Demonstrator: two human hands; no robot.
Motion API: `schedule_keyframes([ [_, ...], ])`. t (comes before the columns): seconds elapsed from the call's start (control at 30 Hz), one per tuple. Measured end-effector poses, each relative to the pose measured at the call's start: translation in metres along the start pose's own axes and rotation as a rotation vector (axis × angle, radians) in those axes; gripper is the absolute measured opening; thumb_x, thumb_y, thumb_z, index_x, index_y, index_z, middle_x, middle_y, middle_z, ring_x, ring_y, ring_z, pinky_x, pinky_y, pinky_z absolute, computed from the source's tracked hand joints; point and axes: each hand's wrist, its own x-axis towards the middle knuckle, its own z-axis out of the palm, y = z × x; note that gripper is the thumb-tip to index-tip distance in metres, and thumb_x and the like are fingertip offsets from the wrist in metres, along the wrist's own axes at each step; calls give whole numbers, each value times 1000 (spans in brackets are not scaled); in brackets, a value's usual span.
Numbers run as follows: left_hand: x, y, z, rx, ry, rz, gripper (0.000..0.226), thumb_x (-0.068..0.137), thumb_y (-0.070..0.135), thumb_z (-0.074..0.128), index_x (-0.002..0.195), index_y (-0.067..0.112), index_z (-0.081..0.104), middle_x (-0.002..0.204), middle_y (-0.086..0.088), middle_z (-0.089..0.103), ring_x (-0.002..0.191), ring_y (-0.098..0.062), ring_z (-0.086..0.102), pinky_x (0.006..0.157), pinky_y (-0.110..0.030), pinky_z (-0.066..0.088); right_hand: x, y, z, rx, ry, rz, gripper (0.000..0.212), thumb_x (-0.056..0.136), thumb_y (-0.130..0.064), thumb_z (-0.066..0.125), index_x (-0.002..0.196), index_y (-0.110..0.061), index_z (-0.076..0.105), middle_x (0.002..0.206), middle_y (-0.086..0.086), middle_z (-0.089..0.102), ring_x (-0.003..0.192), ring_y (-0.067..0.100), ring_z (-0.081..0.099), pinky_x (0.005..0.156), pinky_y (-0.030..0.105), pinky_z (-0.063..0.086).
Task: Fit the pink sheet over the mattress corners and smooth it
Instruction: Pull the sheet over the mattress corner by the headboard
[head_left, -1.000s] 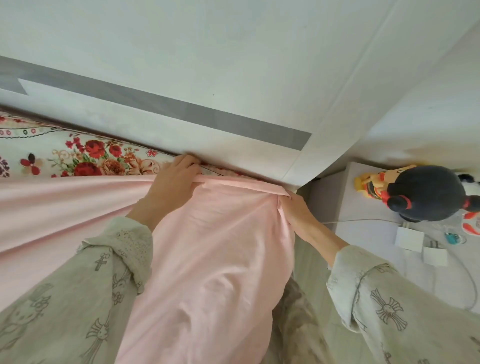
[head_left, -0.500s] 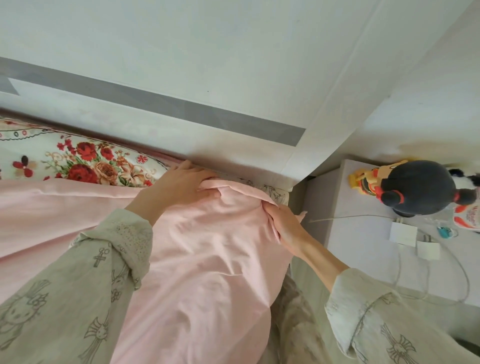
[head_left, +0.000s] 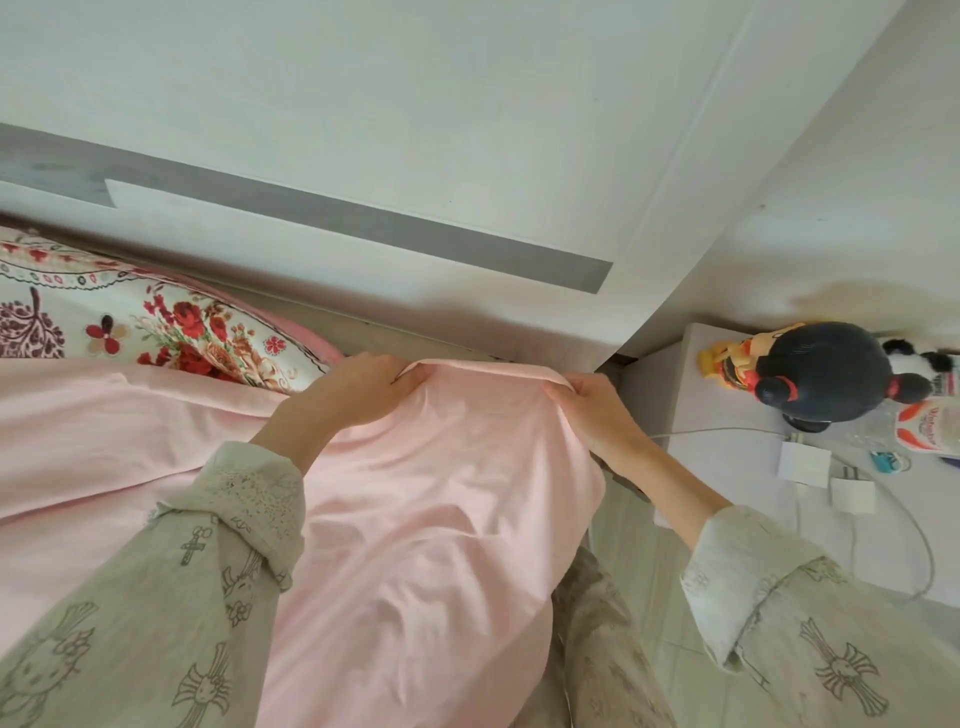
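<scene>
The pink sheet (head_left: 441, 519) covers the bed from the left edge to the centre and hangs down over the near side. Its top hem is stretched along the headboard end of the mattress corner. My left hand (head_left: 353, 395) grips the hem on the left, fingers curled into the fabric. My right hand (head_left: 592, 410) pinches the hem at the right corner, close to the bedside table. The mattress itself is hidden under the sheet.
A floral pillow (head_left: 156, 332) lies at the left against the white headboard (head_left: 415, 291). At the right, a white bedside table (head_left: 727, 467) carries a dark plush doll (head_left: 821, 374), chargers and cables. A narrow floor gap separates bed and table.
The bunched hem has been pulled out taut between both hands toward the headboard. My right hand moved up from the side of the sheet to the corner; more of the pillow shows.
</scene>
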Motion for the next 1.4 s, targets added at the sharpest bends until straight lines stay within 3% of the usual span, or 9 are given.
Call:
schedule_keyframes([
  [0.1, -11, 4, -7, -63, -21, 11, 50, 96, 50, 27, 124, 17, 52, 123, -14, 60, 117, -33, 53, 95, -37, 42, -7, -17, -3, -48, 95, -114, 47, 92, -10, 45, 51, -21, 24, 52, -4, 23, 46, 7, 20, 46, 22, 15],
  [0.2, -20, 6, -15, -115, -108, 2, 72, 80, 74, 25, 84, 11, 58, 91, -10, 66, 90, -28, 60, 76, -35, 44, -11, -24, -4, 5, 172, -134, 43, 94, -14, 43, 56, -17, 24, 54, -2, 24, 50, 11, 22, 50, 25, 18],
  [0.3, -24, 1, -23, -200, -192, 25, 90, 55, 95, 25, 101, 25, 58, 110, 0, 63, 104, -23, 57, 89, -36, 44, -16, -28, -6, 94, 221, -117, 43, 96, -15, 41, 57, -20, 22, 54, -4, 21, 43, 6, 22, 49, 25, 17],
  [0.43, -36, -3, -25, -381, -231, 109, 36, 80, 48, 64, 112, 38, 50, 110, 17, 57, 103, -6, 52, 85, -23, 37, -23, -35, -5, 135, 254, -101, 42, 98, -14, 35, 60, -21, 22, 56, -5, 21, 37, 4, 21, 37, 14, 15],
  [0.57, -43, -13, -21, -457, -124, 177, 21, 89, 26, 59, 91, 43, 48, 89, 20, 57, 76, 11, 52, 70, -12, 37, -22, -46, -4, 151, 274, -92, 41, 99, -18, 34, 59, -20, 26, 57, -4, 26, 49, 9, 22, 37, 13, 16],
  [0.77, -40, -13, -13, -378, -15, 97, 15, 99, 29, 37, 88, 26, 46, 75, 8, 50, 75, -17, 48, 67, -28, 38, -22, -58, -1, 196, 207, -81, 33, 100, -25, 34, 73, -16, 49, 67, -1, 45, 62, 12, 39, 56, 24, 28],
  [1.03, -23, -10, -5, -115, 15, -101, 33, 100, 36, 29, 115, 13, 48, 110, -23, 60, 107, -36, 56, 87, -37, 41, -12, -29, -7, -355, 129, -20, 46, 96, -42, 30, 69, -13, 52, 76, 8, 55, 78, 27, 50, 69, 34, 37],
  [1.17, -13, -9, 3, 71, -9, -126, 46, 99, 42, 26, 128, 14, 48, 128, -19, 56, 117, -35, 53, 95, -39, 41, 4, -5, -2, -455, 116, 71, 46, 93, -40, 37, 52, -21, 33, 56, 0, 39, 60, 24, 41, 51, 29, 27],
  [1.4, -6, -8, 10, 185, -67, -92, 36, 94, 47, 41, 105, 18, 57, 123, -11, 60, 114, -30, 55, 88, -35, 42, 11, 23, -1, -673, 47, 119, 36, 89, -36, 55, 120, -19, 58, 124, 6, 60, 116, 30, 53, 97, 43, 44],
])
